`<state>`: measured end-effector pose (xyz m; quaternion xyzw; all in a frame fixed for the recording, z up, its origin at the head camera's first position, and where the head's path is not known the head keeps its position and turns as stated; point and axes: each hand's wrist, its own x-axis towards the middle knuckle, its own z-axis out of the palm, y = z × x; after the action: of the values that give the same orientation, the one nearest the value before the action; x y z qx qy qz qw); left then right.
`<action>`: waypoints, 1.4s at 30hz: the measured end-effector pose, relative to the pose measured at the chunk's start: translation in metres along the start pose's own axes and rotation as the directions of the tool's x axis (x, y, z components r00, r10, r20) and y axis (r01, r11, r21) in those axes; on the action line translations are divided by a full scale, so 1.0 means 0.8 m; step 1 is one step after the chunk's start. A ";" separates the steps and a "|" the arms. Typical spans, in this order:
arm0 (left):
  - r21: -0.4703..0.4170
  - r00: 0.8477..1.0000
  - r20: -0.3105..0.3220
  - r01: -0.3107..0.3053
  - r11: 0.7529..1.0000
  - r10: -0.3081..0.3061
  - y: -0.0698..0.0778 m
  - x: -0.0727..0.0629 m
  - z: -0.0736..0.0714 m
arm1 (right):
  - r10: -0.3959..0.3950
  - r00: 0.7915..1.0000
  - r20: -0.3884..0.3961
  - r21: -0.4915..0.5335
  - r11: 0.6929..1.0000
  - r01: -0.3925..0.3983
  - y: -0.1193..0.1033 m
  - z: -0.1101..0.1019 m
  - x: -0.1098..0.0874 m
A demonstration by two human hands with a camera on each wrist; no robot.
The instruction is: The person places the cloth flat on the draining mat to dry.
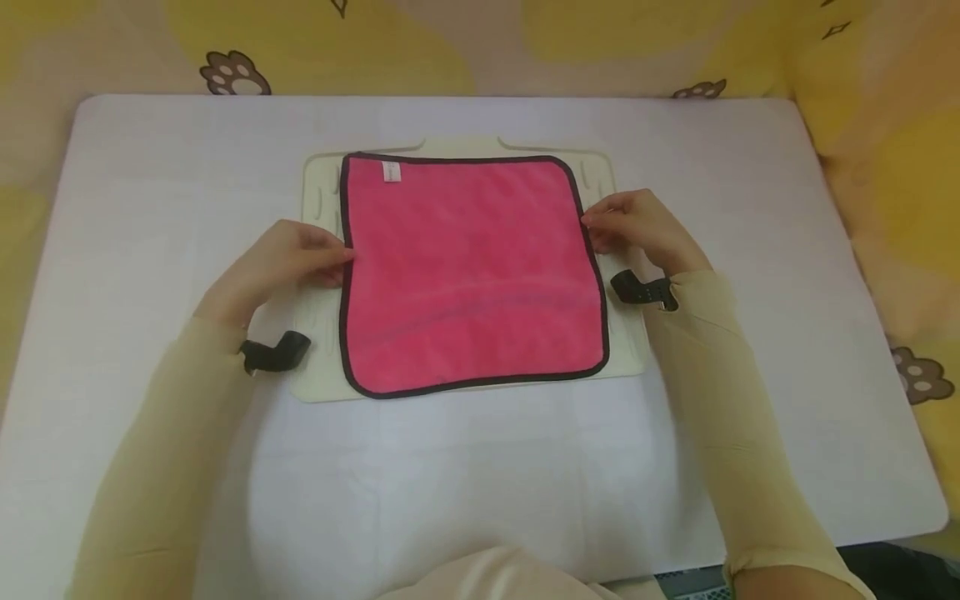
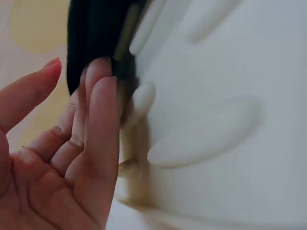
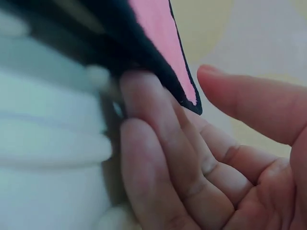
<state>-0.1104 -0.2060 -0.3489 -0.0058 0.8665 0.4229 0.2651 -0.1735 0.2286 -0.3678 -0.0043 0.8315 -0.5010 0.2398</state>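
A pink cloth [image 1: 465, 242] with a dark trimmed edge and a small white label [image 1: 392, 172] lies spread over a cream ridged board [image 1: 322, 367]. At the cloth's left edge is my left hand [image 1: 281, 262], thumb near the top side and fingers under the trim. The left wrist view shows its thumb [image 2: 33, 91] apart from the fairly straight fingers. My right hand [image 1: 648, 229] is at the right edge. In the right wrist view, the cloth's edge [image 3: 168, 57] lies over the fingers, with a small gap to the thumb [image 3: 249, 100].
Under the board is a white-covered table [image 1: 465, 475]. Yellow patterned fabric [image 1: 600, 42] with paw prints borders it at the back and right. Black wrist straps with camera mounts [image 1: 277, 352] sit on both arms. A dark item [image 1: 900, 571] shows at the lower right.
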 end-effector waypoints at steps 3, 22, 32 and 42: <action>-0.016 1.000 -0.009 0.011 1.000 -0.011 0.004 0.016 -0.006 | 0.001 1.000 -0.017 0.012 1.000 -0.001 -0.007 0.001 0.013; -0.180 0.987 -0.126 0.078 0.981 -0.102 0.017 0.071 -0.023 | -0.043 0.973 -0.225 0.011 0.999 0.047 -0.031 0.013 0.052; -0.218 0.976 -0.185 0.076 0.973 -0.117 0.013 0.059 -0.014 | 0.019 0.972 -0.234 0.016 1.000 -0.016 -0.026 0.012 0.044; -0.049 0.998 0.054 0.024 0.999 -0.021 -0.009 -0.024 0.019 | 0.023 1.000 -0.008 -0.082 0.996 -0.023 0.007 0.010 -0.029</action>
<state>-0.0854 -0.2039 -0.3530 -0.0109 0.8484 0.4412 0.2925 -0.1486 0.2302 -0.3667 -0.0028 0.8522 -0.4636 0.2424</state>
